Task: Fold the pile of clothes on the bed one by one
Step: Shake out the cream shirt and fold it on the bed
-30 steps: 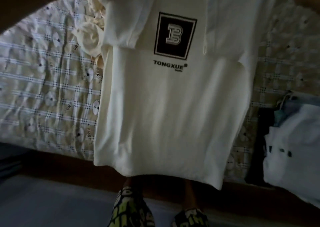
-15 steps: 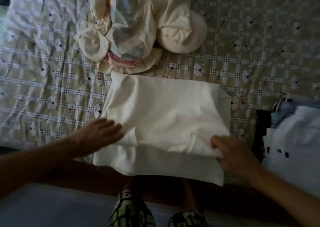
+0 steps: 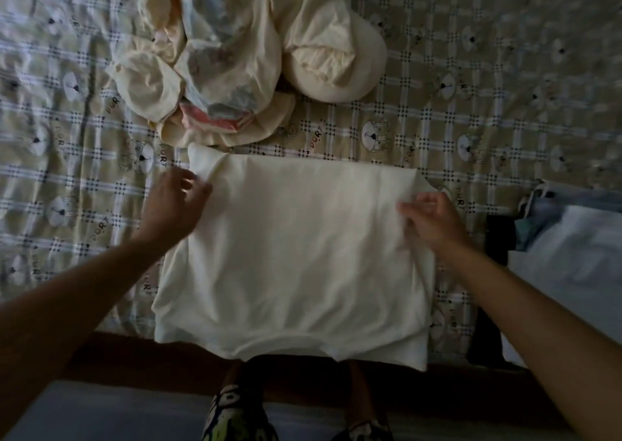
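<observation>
The only word that can be read is "PORT", in small dark capital letters, printed many times over the tan checked bed sheet [image 3: 471, 111]. Each copy runs at a slant beside a small white bear-face motif [image 3: 372, 136]. The clearest copy [image 3: 318, 136] lies just beyond the far edge of the folded cream garment [image 3: 296, 255], another copy [image 3: 101, 230] lies to that garment's left, and copies farther off are too blurred to read.

Clothes pile [image 3: 235, 53] cut off at top edge, left hand [image 3: 175, 201] fingers blurred (perhaps pinching), shoes [image 3: 239, 413] cropped below
</observation>
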Tool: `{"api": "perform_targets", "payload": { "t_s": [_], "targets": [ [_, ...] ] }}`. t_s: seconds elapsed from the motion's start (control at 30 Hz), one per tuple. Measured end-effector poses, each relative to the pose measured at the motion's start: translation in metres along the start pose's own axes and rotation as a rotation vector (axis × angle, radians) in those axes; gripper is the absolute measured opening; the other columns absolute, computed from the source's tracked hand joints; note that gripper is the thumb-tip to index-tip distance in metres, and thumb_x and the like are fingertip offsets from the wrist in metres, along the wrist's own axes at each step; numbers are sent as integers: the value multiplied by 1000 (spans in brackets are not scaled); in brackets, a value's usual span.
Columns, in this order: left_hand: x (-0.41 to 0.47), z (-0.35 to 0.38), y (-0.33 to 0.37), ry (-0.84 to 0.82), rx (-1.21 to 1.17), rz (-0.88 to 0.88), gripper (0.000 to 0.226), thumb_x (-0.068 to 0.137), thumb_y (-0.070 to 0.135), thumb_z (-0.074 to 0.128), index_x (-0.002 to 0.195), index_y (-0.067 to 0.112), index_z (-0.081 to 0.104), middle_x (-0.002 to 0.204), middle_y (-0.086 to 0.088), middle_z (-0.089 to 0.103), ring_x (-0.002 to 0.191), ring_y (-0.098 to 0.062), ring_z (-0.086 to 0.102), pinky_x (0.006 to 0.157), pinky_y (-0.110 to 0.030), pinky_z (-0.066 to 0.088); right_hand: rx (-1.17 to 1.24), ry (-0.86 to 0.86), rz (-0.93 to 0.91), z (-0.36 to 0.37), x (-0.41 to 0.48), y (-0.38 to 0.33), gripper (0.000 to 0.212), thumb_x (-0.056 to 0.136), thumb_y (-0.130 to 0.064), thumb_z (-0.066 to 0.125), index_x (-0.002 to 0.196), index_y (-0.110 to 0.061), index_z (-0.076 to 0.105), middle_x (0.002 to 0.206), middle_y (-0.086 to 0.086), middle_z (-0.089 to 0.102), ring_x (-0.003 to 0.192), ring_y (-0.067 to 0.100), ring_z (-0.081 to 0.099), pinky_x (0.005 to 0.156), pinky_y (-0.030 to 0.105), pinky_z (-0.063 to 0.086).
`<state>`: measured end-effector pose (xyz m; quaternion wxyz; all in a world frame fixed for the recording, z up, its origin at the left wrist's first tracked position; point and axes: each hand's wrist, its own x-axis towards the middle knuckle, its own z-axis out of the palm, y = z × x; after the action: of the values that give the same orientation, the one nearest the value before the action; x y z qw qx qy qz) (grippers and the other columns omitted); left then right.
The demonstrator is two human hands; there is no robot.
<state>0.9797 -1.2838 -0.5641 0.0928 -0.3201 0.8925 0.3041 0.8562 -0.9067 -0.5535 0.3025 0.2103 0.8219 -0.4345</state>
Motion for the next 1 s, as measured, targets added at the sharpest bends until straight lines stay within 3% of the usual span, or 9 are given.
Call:
{"api": "perform_targets", "payload": {
  "t_s": [0.13,0.27,0.4,0.5,0.63,0.7,0.83,0.93,1.0],
  "targets": [
    [38,13,39,-35,-425,-519,52,88,57,59,96,7,63,80,-7,57,74,-24,56,63,-29,45,530,-172,272,13,33,-27,34,86,-44,66,103,-14,69,97,7,75,90,24,70,75,37,55],
    [62,15,41,-242,-774,-688,38,88,40,68,112,11,65,95,-8,67,74,-19,62,47,-25,56,637,-214,319,7,54,-34,52,78,-55,69,115,-17,69,106,12,74,97,30,70,83,42,55],
    [74,3,22,-348,-854,-673,39,94,33,59,130,16,60,107,-5,68,87,-18,66,68,-34,56,717,-163,277,-9,68,-21,27,91,-28,60,113,-16,66,97,11,72,91,28,67,77,38,55],
    [77,-3,11,-292,-908,-616,23,98,26,53,114,13,64,96,0,71,82,-12,68,83,-32,54,780,-158,194,-22,74,-9,15,90,-10,57,83,-23,63,85,3,62,84,23,60,74,36,57],
    [79,-7,-1,-164,-966,-606,37,99,29,50,131,10,54,110,-4,68,95,-16,65,72,-27,54,856,-221,33,-27,74,1,24,90,1,51,87,-22,60,95,5,63,94,24,60,91,41,51],
    [77,-8,-4,-182,-926,-587,42,98,32,51,135,11,55,121,-6,65,106,-20,62,77,-29,53,729,-279,7,-26,72,3,26,83,-1,61,99,-21,61,102,6,67,91,21,65,80,36,55],
    [74,-10,-12,-289,-734,-444,27,95,18,60,121,16,61,107,-3,66,96,-20,63,71,-33,55,322,-466,74,-38,67,-4,46,54,-14,79,99,-16,70,111,4,69,90,18,69,65,28,59],
    [77,-17,-17,-224,-621,-349,26,96,13,59,123,13,59,96,-4,63,84,-18,61,56,-24,60,106,-364,87,-57,73,-18,28,76,1,68,103,-7,68,113,6,66,97,16,63,68,22,60],
    [80,-20,-16,-153,-555,-291,22,97,15,60,119,13,60,88,-2,61,79,-17,58,50,-20,57,59,-199,67,-71,84,-22,21,84,4,64,102,-5,68,111,11,66,86,13,63,66,18,58]
  ]
}}
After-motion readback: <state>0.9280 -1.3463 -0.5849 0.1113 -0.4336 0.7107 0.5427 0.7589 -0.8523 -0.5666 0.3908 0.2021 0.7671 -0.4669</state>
